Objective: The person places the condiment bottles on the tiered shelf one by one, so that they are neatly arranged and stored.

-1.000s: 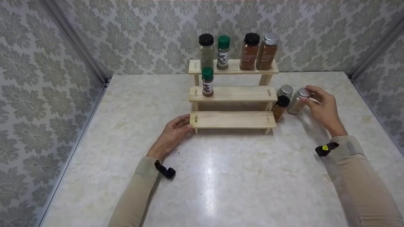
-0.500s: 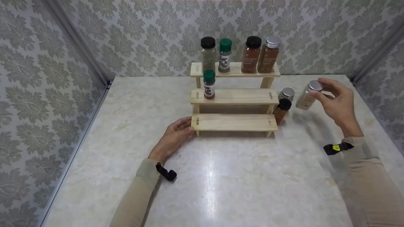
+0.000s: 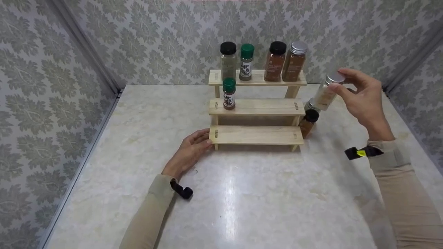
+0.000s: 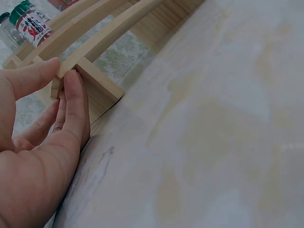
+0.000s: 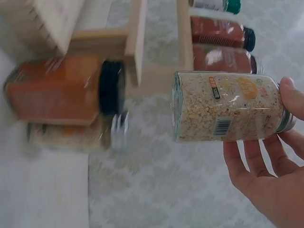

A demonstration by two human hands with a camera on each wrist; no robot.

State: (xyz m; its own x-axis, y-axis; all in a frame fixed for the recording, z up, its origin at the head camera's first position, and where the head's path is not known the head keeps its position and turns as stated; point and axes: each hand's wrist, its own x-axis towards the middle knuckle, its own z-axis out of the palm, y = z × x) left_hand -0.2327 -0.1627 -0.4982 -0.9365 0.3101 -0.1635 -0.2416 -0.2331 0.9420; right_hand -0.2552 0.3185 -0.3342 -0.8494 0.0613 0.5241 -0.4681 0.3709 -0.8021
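Note:
In the head view, my right hand (image 3: 365,98) holds a spice jar (image 3: 325,95) by its silver lid, lifted and tilted above the table. Pale granules fill that jar (image 5: 223,107) in the right wrist view. My left hand (image 3: 188,150) pinches the left end of the lowest step of a three-step wooden spice rack (image 3: 256,135). In the left wrist view, its thumb (image 4: 40,76) lies over the step's corner with the fingers under it. A black-lidded jar of orange-brown spice (image 3: 308,124) stands at the rack's right side. Behind it, a silver-lidded jar (image 5: 71,135) is mostly hidden.
The top step carries a black-lidded jar (image 3: 228,62), a green-lidded jar (image 3: 246,64) and two reddish-brown jars (image 3: 275,62) at its right. Another green-lidded jar (image 3: 229,95) stands on the middle step's left. Patterned walls (image 3: 166,45) enclose the table (image 3: 277,200).
My right hand has raised the silver-lidded jar off the table, first rightward, then up and back left towards the rack. My left hand stays at the rack's lowest step.

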